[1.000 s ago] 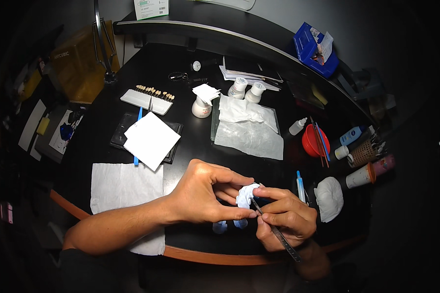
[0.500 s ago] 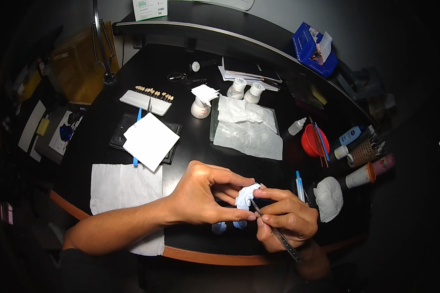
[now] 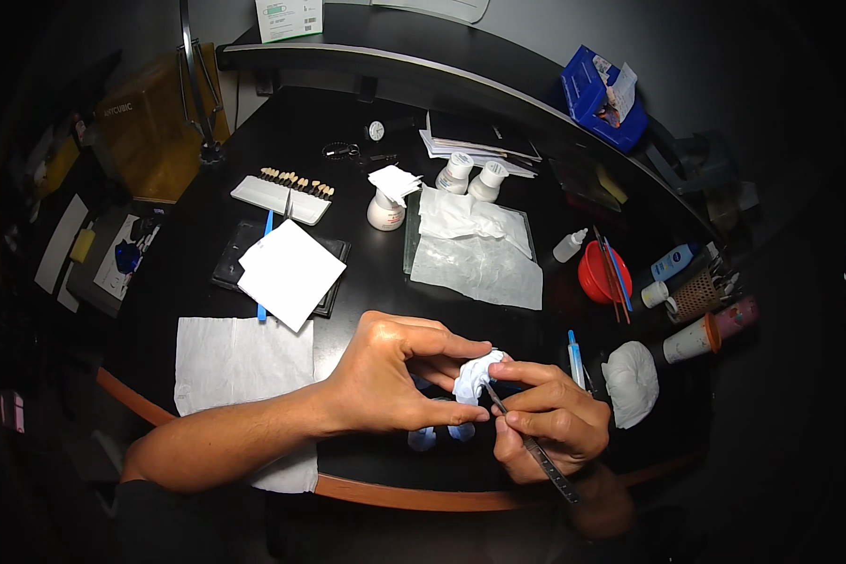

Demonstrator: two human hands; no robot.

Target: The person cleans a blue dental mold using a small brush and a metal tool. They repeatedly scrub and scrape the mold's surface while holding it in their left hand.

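Observation:
Pale blue and lumpy, a dental cast is held up over the near part of the table. My left hand grips it from the left, thumb below and fingers along the top. In my right hand is a slim metal scalpel, held like a pen, its handle pointing down to the right. The scalpel's tip meets the right side of the cast; the exact contact is partly hidden by fingers. Under my hands, light blue pieces rest on the black table.
A white paper pad and a tissue lie left. Behind are a tooth shade guide, white bottles and a paper-covered slab. Right are a red bowl, a blue pen-like tool and a cotton wad.
The cast has turned slightly between my left fingers. Both hands stay in almost the same place, with the scalpel still against the cast.

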